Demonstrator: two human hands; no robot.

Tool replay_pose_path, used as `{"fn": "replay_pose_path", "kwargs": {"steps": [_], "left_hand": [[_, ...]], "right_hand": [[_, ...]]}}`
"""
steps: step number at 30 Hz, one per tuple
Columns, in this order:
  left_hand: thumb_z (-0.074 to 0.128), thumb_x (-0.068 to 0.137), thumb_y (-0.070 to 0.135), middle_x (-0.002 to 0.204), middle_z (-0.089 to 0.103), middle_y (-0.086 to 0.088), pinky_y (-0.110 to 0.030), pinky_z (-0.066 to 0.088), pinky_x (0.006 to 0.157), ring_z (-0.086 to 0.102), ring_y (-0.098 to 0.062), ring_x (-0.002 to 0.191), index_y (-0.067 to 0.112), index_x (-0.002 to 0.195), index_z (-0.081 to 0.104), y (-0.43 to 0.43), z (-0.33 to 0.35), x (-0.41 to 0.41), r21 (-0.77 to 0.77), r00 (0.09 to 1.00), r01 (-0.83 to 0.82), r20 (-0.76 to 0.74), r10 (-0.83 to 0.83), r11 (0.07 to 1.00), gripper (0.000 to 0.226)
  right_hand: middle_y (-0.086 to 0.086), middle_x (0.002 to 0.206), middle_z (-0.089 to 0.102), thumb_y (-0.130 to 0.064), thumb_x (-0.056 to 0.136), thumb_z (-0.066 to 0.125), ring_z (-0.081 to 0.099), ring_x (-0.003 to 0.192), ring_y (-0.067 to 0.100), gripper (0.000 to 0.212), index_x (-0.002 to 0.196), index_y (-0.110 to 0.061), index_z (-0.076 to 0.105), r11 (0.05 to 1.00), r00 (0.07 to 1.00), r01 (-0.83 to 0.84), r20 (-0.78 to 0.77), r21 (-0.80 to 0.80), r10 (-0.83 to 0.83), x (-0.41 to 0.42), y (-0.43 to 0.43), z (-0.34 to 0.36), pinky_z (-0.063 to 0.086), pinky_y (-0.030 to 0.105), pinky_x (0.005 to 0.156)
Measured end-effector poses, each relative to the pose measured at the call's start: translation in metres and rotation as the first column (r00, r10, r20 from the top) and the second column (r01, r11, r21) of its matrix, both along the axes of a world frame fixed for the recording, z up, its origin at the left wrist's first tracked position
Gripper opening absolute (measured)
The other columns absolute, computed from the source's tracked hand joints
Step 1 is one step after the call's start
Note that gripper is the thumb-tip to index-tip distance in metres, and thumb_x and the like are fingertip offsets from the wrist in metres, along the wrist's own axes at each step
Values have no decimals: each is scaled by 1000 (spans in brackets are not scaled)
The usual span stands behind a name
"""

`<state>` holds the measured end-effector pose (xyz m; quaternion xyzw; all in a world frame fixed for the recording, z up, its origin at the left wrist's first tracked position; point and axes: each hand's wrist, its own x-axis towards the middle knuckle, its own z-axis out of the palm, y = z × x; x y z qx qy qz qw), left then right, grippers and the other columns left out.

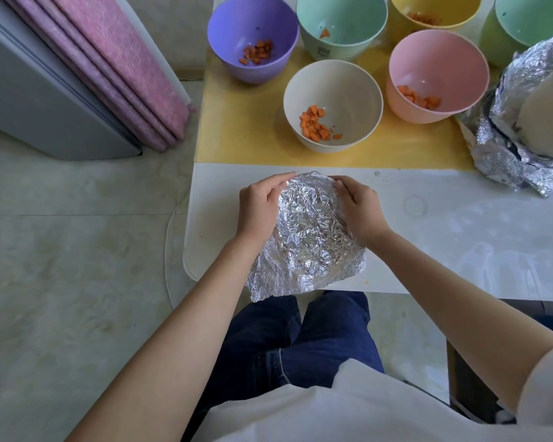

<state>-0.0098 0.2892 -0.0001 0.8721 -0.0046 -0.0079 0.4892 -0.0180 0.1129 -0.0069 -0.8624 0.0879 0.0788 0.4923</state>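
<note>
At the bottom of the view, we see a white shirt (332, 409) and, just past it, dark blue jeans (300, 339) on the seated person's legs. Both bare forearms reach forward to the near edge of the white table (444, 224). There the crumpled foil (310, 237) sits as a rounded mound, its loose lower corner hanging over the table edge above the knees; we cannot tell what lies under it. The left hand (259, 205) cups the mound's left side, fingers curved round the top and thumb laid along the foil. The right hand (356, 207) clasps the right side in the same way, fingertips bent onto the upper edge. The two hands stand apart, with the foil between them.

Beyond the mound, a yellow mat (237, 138) covers the far part of the table. On it, nearest to us, stands a white bowl (348, 90) with chopped carrot pieces (315, 124) at its bottom. Right of it is a pink bowl (444, 65), also with carrot. Farther back stand a purple bowl (237, 33), a mint bowl (348, 20) and a yellow bowl (403, 25). At the right edge, a second foil heap (508, 154) wraps round a pale rounded object. On the floor to the left, folded pink cloth (115, 59) leans against a grey cabinet (29, 90).
</note>
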Motion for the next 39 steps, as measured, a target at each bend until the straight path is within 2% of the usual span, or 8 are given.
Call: {"fn": "replay_pose_path", "kwargs": {"steps": [3, 5, 10, 15, 20, 27, 32, 39], "left_hand": [[48, 96, 9, 59, 57, 4, -10, 32, 50, 39, -1, 44, 10, 120, 63, 2, 2, 1, -5, 996, 68, -52, -69, 998, 28], [42, 99, 13, 107, 67, -8, -18, 43, 89, 60, -3, 94, 10, 131, 52, 3, 5, 1, 74, 988, 139, -77, -134, 987, 33], [25, 100, 28, 153, 24, -6, -37, 4, 118, 12, -21, 144, 10, 145, 28, -6, 20, -42, 498, 981, 137, 51, -187, 856, 48], [26, 99, 30, 156, 5, -11, -42, 2, 117, -5, -21, 143, 7, 148, 8, -11, 4, -76, 633, 992, 127, -98, -84, 763, 57], [26, 101, 26, 157, 5, -1, -29, 4, 118, 2, -11, 144, 16, 149, 8, 0, 3, -67, 181, 987, -10, -156, 38, 983, 52], [44, 97, 38, 126, 50, 0, -24, 36, 91, 48, -15, 119, 13, 128, 46, 26, 6, -57, -132, 764, -509, -525, 376, 851, 40], [52, 95, 30, 82, 68, -1, -11, 44, 48, 62, -10, 69, 12, 89, 65, 36, 2, -52, -286, 650, -611, -714, 261, 738, 22], [48, 97, 23, 78, 63, -2, -24, 41, 60, 55, -13, 69, 14, 82, 62, 32, -7, -52, -256, 706, -536, -658, 261, 805, 23]], "right_hand": [[-6, 53, 44, -16, 101, 39, 42, 42, -1, 28, 114, -6, 62, 999, 1000, -19, 0, -40, 19, 0, 0, 0, 31, 11, 47], [-8, 56, 48, -17, 101, 39, 44, 48, 1, 28, 116, -8, 61, 998, 1000, -24, -3, -57, 24, 0, 0, 0, 33, 11, 51], [15, 84, 67, -17, 101, 37, 58, 72, 26, 30, 118, -9, 60, 999, 1000, 22, 8, -48, -21, -6, 0, 3, 37, 12, 57], [12, 75, 61, -15, 101, 35, 56, 69, 27, 29, 112, -7, 61, 990, 993, 116, 27, -82, -114, -22, 5, 5, 31, 23, 57], [4, 69, 55, -14, 102, 33, 48, 55, 4, 26, 106, -7, 57, 983, 985, 173, 2, -66, -174, -38, 6, 6, 36, 21, 54], [12, 148, 36, -15, 100, 36, 29, 140, 24, 43, 141, -4, 36, 929, 955, -110, 220, -354, 197, -29, 3, 7, 19, 30, 116], [10, 134, 54, -17, 100, 37, 49, 126, 26, 36, 132, -9, 51, 877, 924, -235, 184, -420, 336, 1, 8, 4, 42, 38, 103], [12, 120, 63, -8, 98, 42, 62, 103, 33, 31, 125, -8, 57, 901, 945, -222, 147, -373, 293, 4, 8, 7, 48, 39, 85]]}}
